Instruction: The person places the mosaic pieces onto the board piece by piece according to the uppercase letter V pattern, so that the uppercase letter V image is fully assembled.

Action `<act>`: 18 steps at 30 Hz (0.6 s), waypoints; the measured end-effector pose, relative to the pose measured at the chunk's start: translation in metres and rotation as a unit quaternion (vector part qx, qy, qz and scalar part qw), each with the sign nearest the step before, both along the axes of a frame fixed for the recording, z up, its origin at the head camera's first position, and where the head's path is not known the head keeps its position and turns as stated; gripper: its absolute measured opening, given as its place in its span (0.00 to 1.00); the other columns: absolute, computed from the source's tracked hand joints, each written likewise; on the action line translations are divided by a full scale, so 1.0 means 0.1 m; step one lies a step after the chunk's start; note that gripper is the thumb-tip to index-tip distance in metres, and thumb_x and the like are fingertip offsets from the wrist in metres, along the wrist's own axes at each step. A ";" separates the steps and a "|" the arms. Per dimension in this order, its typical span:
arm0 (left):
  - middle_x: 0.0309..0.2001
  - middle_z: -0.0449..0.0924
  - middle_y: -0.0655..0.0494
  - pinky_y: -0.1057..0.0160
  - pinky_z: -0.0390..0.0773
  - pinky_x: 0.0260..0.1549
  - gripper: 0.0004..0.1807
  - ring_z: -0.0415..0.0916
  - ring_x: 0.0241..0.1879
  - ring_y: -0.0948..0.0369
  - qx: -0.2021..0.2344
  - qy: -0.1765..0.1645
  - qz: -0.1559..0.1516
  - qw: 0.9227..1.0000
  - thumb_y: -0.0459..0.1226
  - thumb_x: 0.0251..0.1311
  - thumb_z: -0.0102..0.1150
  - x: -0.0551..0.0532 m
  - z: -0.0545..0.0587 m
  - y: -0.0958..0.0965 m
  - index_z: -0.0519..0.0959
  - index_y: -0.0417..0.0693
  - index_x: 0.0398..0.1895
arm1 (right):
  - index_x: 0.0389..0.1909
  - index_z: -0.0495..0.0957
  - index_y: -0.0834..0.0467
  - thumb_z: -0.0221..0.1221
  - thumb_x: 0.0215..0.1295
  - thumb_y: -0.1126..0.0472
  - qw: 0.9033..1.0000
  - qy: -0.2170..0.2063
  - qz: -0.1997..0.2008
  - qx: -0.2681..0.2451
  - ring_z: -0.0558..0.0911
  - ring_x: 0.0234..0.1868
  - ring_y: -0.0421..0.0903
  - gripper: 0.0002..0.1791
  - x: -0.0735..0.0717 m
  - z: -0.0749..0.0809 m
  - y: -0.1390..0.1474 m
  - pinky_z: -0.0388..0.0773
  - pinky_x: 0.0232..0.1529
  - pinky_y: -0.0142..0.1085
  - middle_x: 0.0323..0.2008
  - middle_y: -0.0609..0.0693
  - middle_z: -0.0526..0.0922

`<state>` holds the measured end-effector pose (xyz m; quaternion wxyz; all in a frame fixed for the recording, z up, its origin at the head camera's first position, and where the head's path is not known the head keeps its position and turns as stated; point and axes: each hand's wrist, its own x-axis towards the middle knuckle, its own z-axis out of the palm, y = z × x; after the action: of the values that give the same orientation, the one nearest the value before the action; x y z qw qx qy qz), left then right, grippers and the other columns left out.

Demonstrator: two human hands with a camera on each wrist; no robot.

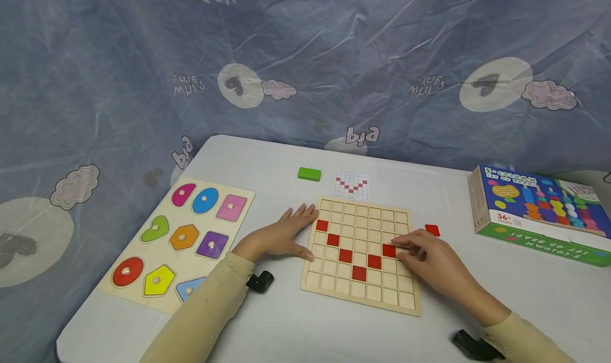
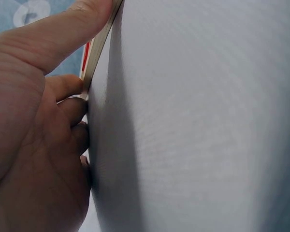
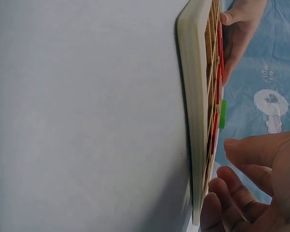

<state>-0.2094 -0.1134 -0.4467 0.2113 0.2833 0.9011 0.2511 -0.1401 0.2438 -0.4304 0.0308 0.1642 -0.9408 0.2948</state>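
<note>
A wooden grid board [image 1: 334, 284] lies on the white table, with several red square tiles [image 1: 359, 273] set in its cells in a V-like line. My left hand [image 1: 281, 236] has its fingers spread at the board's left edge, thumb and fingertips touching the rim. Over the board's right side hovers my right hand [image 1: 438, 265], its fingertips beside the rightmost red tile [image 1: 389, 251]. In the right wrist view the thumb [image 3: 253, 149] stands apart from the bent fingers, and nothing shows between them. A loose red tile [image 1: 432, 230] lies just beyond that hand, off the board.
Behind the board are a printed pattern card [image 1: 351, 184] and a green block [image 1: 309, 174]. A wooden shape puzzle [image 1: 157, 221] with knobbed pieces lies at left, partly under the left sleeve. A toy box [image 1: 544, 214] stands at right. A patterned blue cloth [image 1: 305, 50] hangs behind the table.
</note>
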 end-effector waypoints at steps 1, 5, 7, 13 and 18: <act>0.83 0.36 0.55 0.58 0.29 0.78 0.64 0.27 0.81 0.59 0.001 0.000 0.000 1.000 0.55 0.51 0.76 0.00 0.00 0.00 0.45 0.49 0.83 | 0.48 0.87 0.51 0.72 0.60 0.65 1.000 0.003 0.001 0.000 0.75 0.35 0.40 0.16 0.00 0.00 0.01 0.76 0.32 0.31 0.39 0.43 0.82; 0.83 0.36 0.55 0.58 0.28 0.78 0.64 0.27 0.81 0.59 0.002 -0.001 0.001 1.000 0.54 0.50 0.76 0.01 0.01 0.00 0.45 0.49 0.83 | 0.49 0.87 0.51 0.72 0.60 0.65 1.000 0.013 0.003 0.002 0.75 0.34 0.38 0.16 0.00 0.00 0.08 0.76 0.31 0.31 0.37 0.42 0.81; 0.83 0.37 0.55 0.57 0.29 0.78 0.64 0.28 0.81 0.59 0.003 -0.002 0.002 1.000 0.54 0.50 0.76 0.01 0.01 0.00 0.46 0.49 0.83 | 0.49 0.86 0.52 0.72 0.60 0.64 1.000 0.016 0.002 0.004 0.75 0.34 0.38 0.16 0.01 0.00 0.12 0.76 0.31 0.31 0.37 0.42 0.81; 0.83 0.37 0.55 0.57 0.29 0.78 0.63 0.28 0.81 0.59 0.001 0.001 0.003 1.000 0.54 0.51 0.76 0.00 0.01 0.01 0.46 0.48 0.83 | 0.51 0.86 0.52 0.73 0.59 0.63 1.000 0.029 -0.004 0.010 0.76 0.35 0.38 0.17 0.00 -0.02 0.25 0.76 0.31 0.31 0.38 0.42 0.81; 0.83 0.37 0.55 0.57 0.29 0.78 0.63 0.28 0.81 0.59 0.001 -0.001 0.003 1.000 0.53 0.51 0.76 0.00 0.01 0.01 0.46 0.49 0.83 | 0.50 0.86 0.53 0.73 0.60 0.63 0.999 0.047 -0.004 0.014 0.77 0.35 0.38 0.17 -0.03 -0.03 0.35 0.77 0.31 0.30 0.40 0.45 0.83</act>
<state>-0.2098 -0.1123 -0.4458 0.2108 0.2807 0.9015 0.2532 -0.1435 0.2786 -0.4332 0.0740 0.1746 -0.9429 0.2738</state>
